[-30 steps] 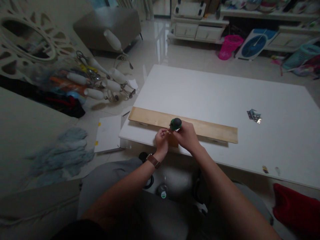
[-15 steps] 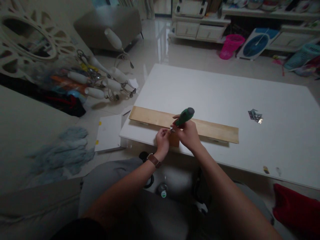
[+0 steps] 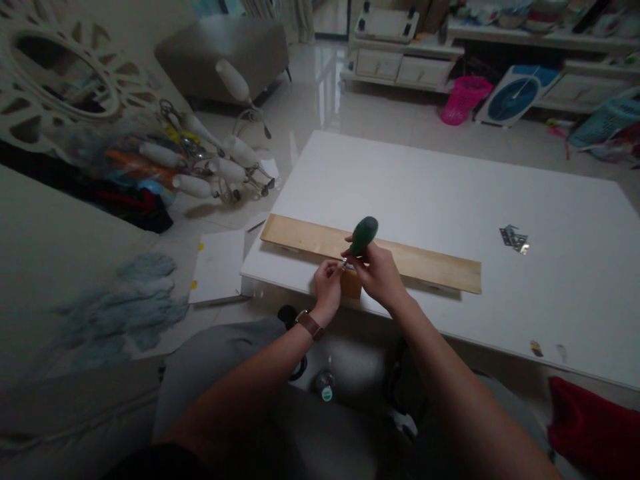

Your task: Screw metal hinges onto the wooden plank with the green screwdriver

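Observation:
A green-handled screwdriver is gripped in my right hand, its handle tilted up and its tip pointing down at the near edge of a long wooden board. My left hand is closed in a pinch beside the tip. Something small and shiny shows at those fingertips, too small to make out. Under both hands a short brown wooden block stands against the board's near side. The board lies along the front of a white tabletop panel.
Several metal brackets lie on the panel to the right. A small yellow-and-black item sits near its front edge. On the left floor are a white board and a lamp with several white shades. A pink basket stands behind.
The screwdriver handle has turned more upright and swung slightly left in my right hand. My left hand keeps its pinch at the tip. The whole view has shifted a little.

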Tool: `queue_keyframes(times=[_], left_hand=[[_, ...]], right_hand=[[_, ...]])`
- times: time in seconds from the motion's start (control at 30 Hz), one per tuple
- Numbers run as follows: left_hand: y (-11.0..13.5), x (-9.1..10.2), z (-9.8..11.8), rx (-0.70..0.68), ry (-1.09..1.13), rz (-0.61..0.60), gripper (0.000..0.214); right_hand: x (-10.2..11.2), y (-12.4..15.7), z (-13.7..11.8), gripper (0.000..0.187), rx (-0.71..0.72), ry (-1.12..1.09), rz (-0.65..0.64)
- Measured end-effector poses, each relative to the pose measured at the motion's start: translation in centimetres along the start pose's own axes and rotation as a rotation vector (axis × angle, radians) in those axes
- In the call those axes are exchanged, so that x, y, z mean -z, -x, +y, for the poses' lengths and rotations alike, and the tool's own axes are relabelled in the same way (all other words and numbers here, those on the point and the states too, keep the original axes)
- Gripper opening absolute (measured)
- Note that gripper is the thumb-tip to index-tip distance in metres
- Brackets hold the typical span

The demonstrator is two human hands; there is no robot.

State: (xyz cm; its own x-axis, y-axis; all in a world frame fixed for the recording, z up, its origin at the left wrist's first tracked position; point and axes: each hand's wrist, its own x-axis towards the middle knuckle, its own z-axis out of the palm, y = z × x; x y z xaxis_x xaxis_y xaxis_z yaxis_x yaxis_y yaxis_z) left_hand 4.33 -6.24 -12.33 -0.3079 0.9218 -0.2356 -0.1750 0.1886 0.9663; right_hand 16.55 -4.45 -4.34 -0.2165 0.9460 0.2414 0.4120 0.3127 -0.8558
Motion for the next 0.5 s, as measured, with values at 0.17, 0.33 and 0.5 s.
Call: queue_keyframes(times=[0.17, 0.33, 0.5], left_hand=[[-0.1, 0.0, -0.6, 0.043, 0.038, 0.007, 0.009], [-0.2, 0.1, -1.0, 0.042, 0.080, -0.016, 0.022], [-0.2, 0.0, -0.9, 0.041, 0.035, 0.006, 0.022]], right_hand=[[-0.7, 0.1, -0.2, 0.015, 0.056, 0.165, 0.034], [-1.3, 0.1, 0.5, 0.012, 0.072, 0.200, 0.086], [-1.5, -0.1, 0.7, 0.010, 0.022, 0.136, 0.112]])
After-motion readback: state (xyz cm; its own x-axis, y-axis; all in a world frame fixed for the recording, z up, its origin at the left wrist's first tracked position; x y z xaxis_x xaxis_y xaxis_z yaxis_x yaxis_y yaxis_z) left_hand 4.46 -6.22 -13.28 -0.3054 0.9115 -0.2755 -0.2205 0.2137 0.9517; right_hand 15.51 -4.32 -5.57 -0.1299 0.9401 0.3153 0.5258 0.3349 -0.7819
